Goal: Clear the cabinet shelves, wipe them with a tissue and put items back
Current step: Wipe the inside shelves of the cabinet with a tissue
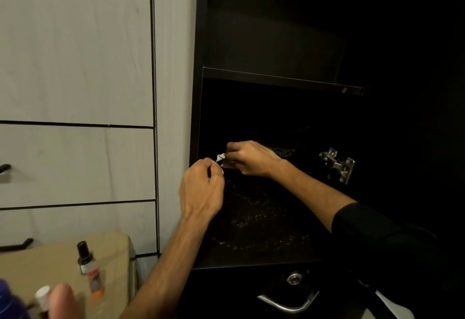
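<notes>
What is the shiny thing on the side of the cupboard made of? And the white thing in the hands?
The hinge looks like bare silvery metal; it glints. The white scrap pinched by the left hand and right hand looks like soft crumpled tissue paper, though it is too small to be sure.

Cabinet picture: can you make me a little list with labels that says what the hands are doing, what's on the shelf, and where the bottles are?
left hand: pinches one end of the tissue
right hand: grips the other end of the tissue
lower shelf: dark, with pale specks, no items seen on it
upper shelf: dark, contents hard to see
bottles: outside the cabinet, on a tan surface at lower left
hinge: metal, on the cabinet's right side
</notes>
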